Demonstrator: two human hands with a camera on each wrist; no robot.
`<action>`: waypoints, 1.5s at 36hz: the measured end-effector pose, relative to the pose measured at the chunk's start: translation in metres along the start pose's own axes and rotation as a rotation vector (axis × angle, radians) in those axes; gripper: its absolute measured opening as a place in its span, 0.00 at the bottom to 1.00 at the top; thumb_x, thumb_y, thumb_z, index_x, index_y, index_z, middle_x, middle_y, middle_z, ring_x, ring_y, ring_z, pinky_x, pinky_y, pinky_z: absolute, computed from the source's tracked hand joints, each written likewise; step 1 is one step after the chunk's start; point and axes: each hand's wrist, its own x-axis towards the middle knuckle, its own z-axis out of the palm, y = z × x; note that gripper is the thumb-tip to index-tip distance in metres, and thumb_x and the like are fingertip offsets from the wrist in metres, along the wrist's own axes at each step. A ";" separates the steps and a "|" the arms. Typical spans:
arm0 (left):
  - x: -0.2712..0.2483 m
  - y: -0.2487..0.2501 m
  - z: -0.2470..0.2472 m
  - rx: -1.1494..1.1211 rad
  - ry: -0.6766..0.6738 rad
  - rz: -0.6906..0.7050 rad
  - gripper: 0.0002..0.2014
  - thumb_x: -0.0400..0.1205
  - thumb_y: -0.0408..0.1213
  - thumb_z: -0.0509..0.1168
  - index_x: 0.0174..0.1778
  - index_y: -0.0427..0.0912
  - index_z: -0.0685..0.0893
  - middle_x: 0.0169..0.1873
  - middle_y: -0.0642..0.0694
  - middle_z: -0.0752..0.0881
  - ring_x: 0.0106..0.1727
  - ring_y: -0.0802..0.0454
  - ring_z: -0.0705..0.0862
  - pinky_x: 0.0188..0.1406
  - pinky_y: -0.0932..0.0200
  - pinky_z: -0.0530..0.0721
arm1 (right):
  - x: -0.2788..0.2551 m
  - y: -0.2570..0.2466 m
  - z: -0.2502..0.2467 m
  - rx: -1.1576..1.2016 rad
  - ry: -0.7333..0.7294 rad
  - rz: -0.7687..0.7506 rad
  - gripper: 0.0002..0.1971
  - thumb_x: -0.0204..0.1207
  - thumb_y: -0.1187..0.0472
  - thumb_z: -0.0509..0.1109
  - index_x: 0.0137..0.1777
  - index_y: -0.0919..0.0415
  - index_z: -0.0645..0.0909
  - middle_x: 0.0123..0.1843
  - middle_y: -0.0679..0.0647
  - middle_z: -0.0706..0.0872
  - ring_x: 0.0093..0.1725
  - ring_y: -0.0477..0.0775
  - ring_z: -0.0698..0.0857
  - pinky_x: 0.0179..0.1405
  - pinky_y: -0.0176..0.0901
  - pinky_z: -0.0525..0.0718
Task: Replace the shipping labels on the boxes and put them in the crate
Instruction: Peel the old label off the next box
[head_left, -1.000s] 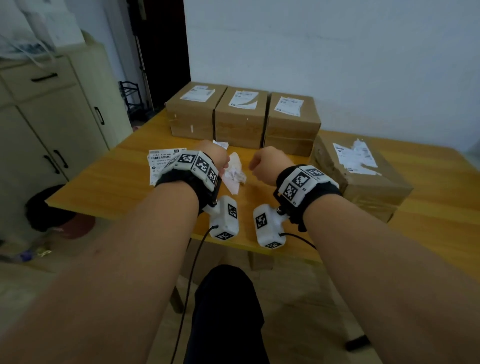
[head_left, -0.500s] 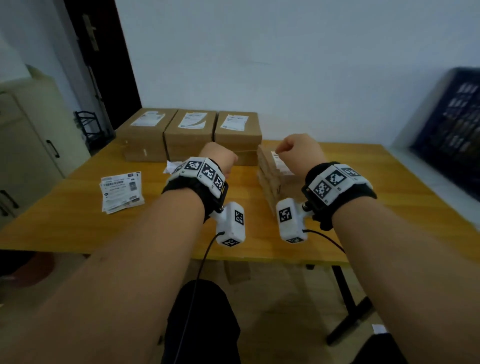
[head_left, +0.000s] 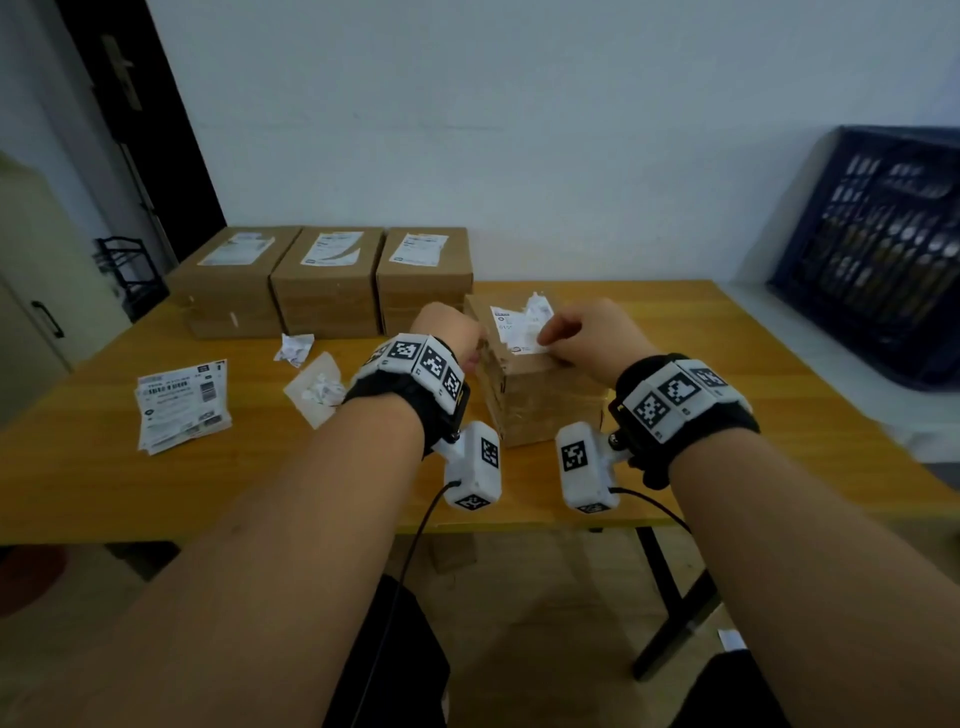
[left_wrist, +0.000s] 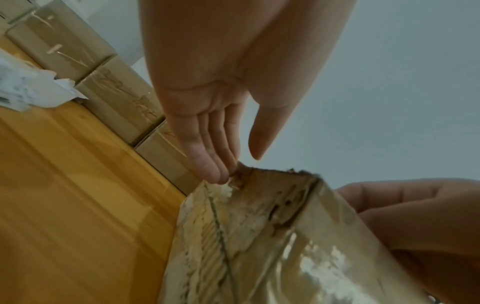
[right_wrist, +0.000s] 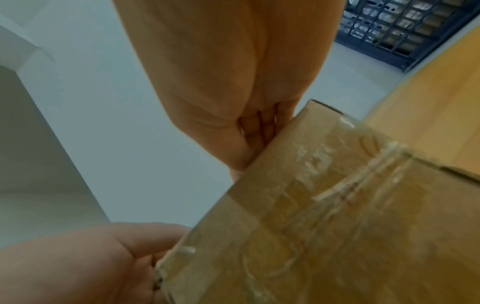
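one cardboard box (head_left: 540, 395) stands on the wooden table (head_left: 727, 415) near its front edge, right in front of me, its sides wrapped in clear tape. on its top sits a white shipping label (head_left: 519, 325), wrinkled and partly lifted at the far edge.

my left hand (head_left: 449, 332) is at the box's upper left edge; from the left wrist view the fingers (left_wrist: 205, 156) are straight and held together, their tips touching a frayed top corner of the box, thumb apart and free. nothing is gripped there.

my right hand (head_left: 592, 332) rests over the near right part of the label, fingers bent down onto the top of the box; i cannot tell whether they pinch the label or only press on it.

three more boxes (head_left: 332, 280) stand side by side in a row at the back left of the table, touching one another, each with a white label on top.

two crumpled bits of paper (head_left: 317, 387) lie between that row and my left wrist, one on a pale backing sheet.

one loose pile of fresh labels (head_left: 182, 405) lies flat well to the left.

one dark blue crate (head_left: 878, 260) stands off the right end of the table, against the wall.
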 end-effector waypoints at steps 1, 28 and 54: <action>-0.001 0.000 0.002 -0.017 -0.004 -0.002 0.10 0.81 0.30 0.67 0.33 0.34 0.81 0.36 0.40 0.86 0.45 0.42 0.89 0.55 0.44 0.88 | -0.001 0.000 -0.001 0.004 -0.008 0.000 0.14 0.77 0.69 0.69 0.40 0.47 0.86 0.55 0.49 0.89 0.57 0.50 0.85 0.61 0.47 0.84; 0.007 -0.002 -0.002 0.401 -0.093 0.371 0.24 0.85 0.36 0.60 0.80 0.49 0.68 0.79 0.48 0.68 0.76 0.48 0.70 0.66 0.57 0.72 | 0.012 0.001 0.006 -0.245 0.150 0.157 0.17 0.75 0.60 0.71 0.64 0.51 0.82 0.64 0.53 0.82 0.63 0.57 0.81 0.66 0.57 0.79; 0.006 0.006 -0.015 0.549 0.079 0.154 0.16 0.79 0.47 0.70 0.44 0.35 0.83 0.38 0.43 0.85 0.38 0.48 0.83 0.40 0.56 0.81 | -0.004 -0.027 0.001 -0.278 -0.076 0.148 0.23 0.67 0.34 0.75 0.48 0.53 0.88 0.43 0.49 0.89 0.44 0.51 0.87 0.49 0.52 0.89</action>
